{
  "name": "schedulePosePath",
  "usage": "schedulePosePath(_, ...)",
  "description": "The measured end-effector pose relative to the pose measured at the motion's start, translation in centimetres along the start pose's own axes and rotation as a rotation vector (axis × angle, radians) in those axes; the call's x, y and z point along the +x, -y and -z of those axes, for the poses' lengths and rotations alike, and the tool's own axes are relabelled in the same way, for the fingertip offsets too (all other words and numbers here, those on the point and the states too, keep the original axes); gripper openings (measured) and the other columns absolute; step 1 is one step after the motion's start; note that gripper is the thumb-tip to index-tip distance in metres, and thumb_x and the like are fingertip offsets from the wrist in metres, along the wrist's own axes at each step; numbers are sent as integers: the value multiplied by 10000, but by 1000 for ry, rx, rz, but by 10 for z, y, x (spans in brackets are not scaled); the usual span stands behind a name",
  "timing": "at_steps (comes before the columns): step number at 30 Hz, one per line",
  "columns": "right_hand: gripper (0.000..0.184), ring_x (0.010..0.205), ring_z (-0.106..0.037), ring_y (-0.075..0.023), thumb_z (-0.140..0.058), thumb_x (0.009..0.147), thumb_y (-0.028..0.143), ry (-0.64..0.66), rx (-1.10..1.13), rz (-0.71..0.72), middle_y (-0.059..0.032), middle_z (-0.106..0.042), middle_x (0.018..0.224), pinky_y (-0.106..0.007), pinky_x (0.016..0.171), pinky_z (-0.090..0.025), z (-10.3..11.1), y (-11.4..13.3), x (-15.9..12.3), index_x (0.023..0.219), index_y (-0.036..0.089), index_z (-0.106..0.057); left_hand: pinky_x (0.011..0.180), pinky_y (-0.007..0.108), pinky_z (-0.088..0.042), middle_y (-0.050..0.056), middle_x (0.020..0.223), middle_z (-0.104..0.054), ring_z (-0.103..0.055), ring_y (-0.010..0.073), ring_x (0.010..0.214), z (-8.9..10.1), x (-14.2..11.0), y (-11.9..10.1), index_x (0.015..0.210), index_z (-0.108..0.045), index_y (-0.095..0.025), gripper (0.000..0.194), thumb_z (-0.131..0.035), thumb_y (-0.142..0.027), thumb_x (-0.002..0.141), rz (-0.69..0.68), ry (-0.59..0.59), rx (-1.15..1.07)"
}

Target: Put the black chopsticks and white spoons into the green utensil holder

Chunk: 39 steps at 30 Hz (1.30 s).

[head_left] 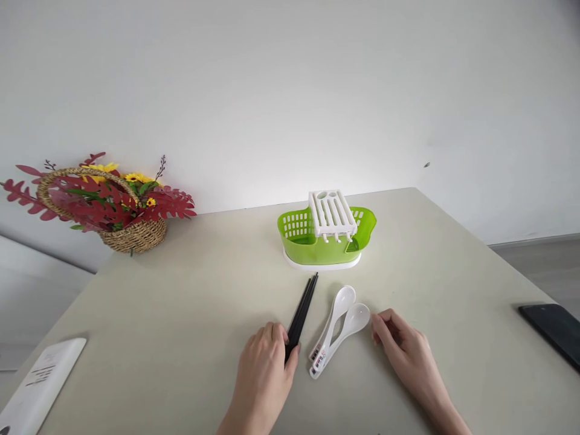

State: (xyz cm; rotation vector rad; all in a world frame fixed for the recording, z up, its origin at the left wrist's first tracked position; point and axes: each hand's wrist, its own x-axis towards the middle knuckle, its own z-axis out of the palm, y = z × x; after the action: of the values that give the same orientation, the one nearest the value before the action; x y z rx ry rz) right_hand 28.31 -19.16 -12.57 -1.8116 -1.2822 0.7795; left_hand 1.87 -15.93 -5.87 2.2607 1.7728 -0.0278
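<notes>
My left hand (267,368) is closed around the lower end of a bundle of black chopsticks (304,305), whose tips point away towards the back of the table. To the right of them lie two white spoons (347,329), partly overlapping, with printed marks on their handles. My right hand (403,350) rests on the table beside the spoon bowls, fingers curled and thumb against them; whether anything is inside is hidden. Beyond the chopstick tips stands a green cutlery basket (296,241) with a white slotted rack (333,214) across its top and a white base (321,266).
A wicker basket (136,237) of red leaves and yellow flowers stands at the back left. A white box-like object (43,383) lies at the left edge, and a black phone (550,332) at the right edge. A white wall (290,103) rises behind the table (181,314).
</notes>
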Motion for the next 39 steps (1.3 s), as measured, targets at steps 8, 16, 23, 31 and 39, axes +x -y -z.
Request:
schedulePosePath(8,511,554,-500,-150,-470,979,670,1,18,9,3,-578,623,-244,539,-422,2,4,0,722,237,-560,739,340,-485,62,949,-713,-708,234,859,6,2,-7,930,-608,-197,77,-557,-199,988,33,47,23)
schedulePosePath(16,502,574,-512,-151,-470,986,662,5,12,8,3,-584,635,-242,551,-425,3,2,-2,738,236,-563,723,332,-477,66,934,-733,-731,245,866,11,3,-10,930,-643,-186,90,-577,-204,989,63,63,53)
schedulePosePath(23,514,554,-501,-143,-468,982,672,-4,11,11,13,-582,621,-244,546,-418,2,5,-1,726,236,-560,735,336,-482,75,956,-744,-735,251,886,12,5,-13,953,-654,-177,114,-554,-209,998,85,91,84)
schedulePosePath(31,502,558,-492,-141,-472,988,660,-1,16,16,15,-569,632,-245,543,-415,2,5,-2,726,240,-554,695,312,-457,76,923,-741,-732,239,837,13,5,-13,930,-654,-183,142,-539,-223,1003,72,72,99)
schedulePosePath(39,513,550,-493,-149,-462,984,675,-3,7,27,8,-572,618,-249,538,-417,2,5,-2,729,239,-551,687,307,-456,78,912,-742,-735,238,829,17,6,-15,929,-658,-179,180,-509,-221,1021,78,102,124)
